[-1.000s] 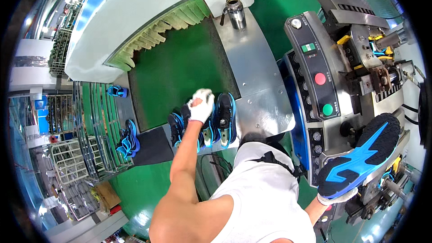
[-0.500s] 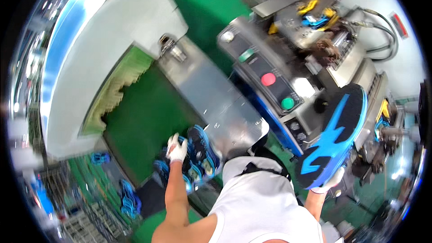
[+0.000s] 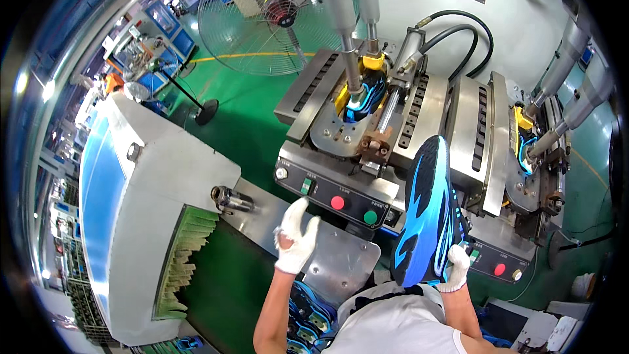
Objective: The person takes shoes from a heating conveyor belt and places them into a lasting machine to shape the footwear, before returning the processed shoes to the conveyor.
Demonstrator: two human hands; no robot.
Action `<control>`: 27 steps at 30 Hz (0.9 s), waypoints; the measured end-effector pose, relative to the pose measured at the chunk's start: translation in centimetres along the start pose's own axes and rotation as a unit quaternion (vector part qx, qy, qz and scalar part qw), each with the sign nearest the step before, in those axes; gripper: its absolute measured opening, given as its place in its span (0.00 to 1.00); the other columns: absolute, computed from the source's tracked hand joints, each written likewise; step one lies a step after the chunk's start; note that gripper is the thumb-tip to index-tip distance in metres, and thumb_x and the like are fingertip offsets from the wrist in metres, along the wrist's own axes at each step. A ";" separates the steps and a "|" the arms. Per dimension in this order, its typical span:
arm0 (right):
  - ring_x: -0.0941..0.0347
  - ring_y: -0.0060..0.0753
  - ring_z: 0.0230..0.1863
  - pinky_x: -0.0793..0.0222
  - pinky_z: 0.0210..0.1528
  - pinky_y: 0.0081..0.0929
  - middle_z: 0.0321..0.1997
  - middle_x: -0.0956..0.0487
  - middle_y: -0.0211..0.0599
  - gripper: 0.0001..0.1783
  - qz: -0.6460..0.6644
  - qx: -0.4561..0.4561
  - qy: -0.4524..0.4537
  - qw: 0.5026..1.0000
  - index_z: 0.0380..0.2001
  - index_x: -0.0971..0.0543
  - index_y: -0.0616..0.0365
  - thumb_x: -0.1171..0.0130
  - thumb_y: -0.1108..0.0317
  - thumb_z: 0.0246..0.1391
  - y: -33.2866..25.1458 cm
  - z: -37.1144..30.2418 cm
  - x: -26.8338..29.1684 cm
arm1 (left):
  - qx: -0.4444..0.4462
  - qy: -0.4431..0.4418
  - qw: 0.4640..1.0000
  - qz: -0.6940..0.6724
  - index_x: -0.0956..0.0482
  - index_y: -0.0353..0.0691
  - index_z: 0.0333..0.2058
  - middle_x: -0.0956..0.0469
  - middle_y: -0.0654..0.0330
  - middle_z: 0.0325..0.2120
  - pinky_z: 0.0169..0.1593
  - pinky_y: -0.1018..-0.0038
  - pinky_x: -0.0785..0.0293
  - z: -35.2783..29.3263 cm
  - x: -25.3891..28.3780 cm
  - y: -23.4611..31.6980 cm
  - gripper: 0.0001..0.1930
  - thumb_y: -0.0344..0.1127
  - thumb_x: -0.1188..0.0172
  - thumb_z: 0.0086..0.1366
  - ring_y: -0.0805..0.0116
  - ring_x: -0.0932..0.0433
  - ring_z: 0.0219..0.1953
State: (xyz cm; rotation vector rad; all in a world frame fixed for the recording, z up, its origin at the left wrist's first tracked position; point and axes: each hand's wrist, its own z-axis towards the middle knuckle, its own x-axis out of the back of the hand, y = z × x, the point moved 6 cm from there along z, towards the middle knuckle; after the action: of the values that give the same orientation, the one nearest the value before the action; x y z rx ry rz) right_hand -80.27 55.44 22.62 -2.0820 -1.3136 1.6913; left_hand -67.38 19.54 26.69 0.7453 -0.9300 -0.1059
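Note:
My right hand [image 3: 455,269], in a white glove, is closed around the heel end of a black and blue sports shoe [image 3: 419,223]. The shoe stands nearly upright, toe away from me, its sole facing left. My left hand [image 3: 297,236], gloved too, holds nothing; its thumb and fingers are apart over the metal plate [image 3: 337,269], near the control panel [image 3: 334,196] with its red and green buttons. Below my left forearm, several blue and black shoes [image 3: 306,314] are bunched on the green conveyor belt [image 3: 229,282].
Ahead stands a two-station press; a shoe [image 3: 368,95] sits under metal rods at its left station, another shoe [image 3: 526,147] at its right. A white machine housing [image 3: 151,223] with a fringed curtain [image 3: 187,255] covers the belt at left. A large fan [image 3: 282,13] stands behind.
My view has swung toward the press. My left hand has lifted from the shoes on the belt to near the control panel. The shoe in my right hand has turned more upright.

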 end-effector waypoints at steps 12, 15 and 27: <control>0.19 0.42 0.47 0.18 0.52 0.42 0.51 0.20 0.46 0.38 0.019 -0.010 0.046 0.999 0.64 0.34 0.66 0.35 0.79 0.48 -1.2 -2.4 5.2 | -0.114 -0.207 0.970 0.059 0.35 0.45 0.69 0.35 0.37 0.65 0.67 0.55 0.34 28.5 -19.7 2.6 0.34 0.43 0.36 0.65 0.38 0.33 0.66; 0.19 0.39 0.46 0.18 0.50 0.39 0.49 0.19 0.44 0.35 0.034 -0.028 0.082 0.996 0.62 0.33 0.65 0.34 0.79 0.50 -2.8 -3.0 3.3 | -0.172 -0.082 0.968 0.161 0.32 0.51 0.67 0.32 0.36 0.62 0.60 0.47 0.29 31.3 -23.2 0.2 0.34 0.45 0.34 0.62 0.37 0.27 0.60; 0.18 0.34 0.46 0.20 0.49 0.33 0.44 0.16 0.42 0.19 -0.103 -0.029 0.095 0.990 0.48 0.22 0.65 0.33 0.76 0.53 -2.1 2.3 0.6 | -0.016 -0.080 0.993 0.091 0.26 0.47 0.60 0.26 0.44 0.55 0.62 0.56 0.29 30.9 -9.2 6.4 0.33 0.47 0.32 0.55 0.46 0.24 0.58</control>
State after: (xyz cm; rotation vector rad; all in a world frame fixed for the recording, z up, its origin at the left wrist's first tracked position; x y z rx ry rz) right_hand -83.35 56.26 22.67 -1.9999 -1.4723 1.3533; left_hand -97.86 11.38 35.82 0.6249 -1.1419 -0.0205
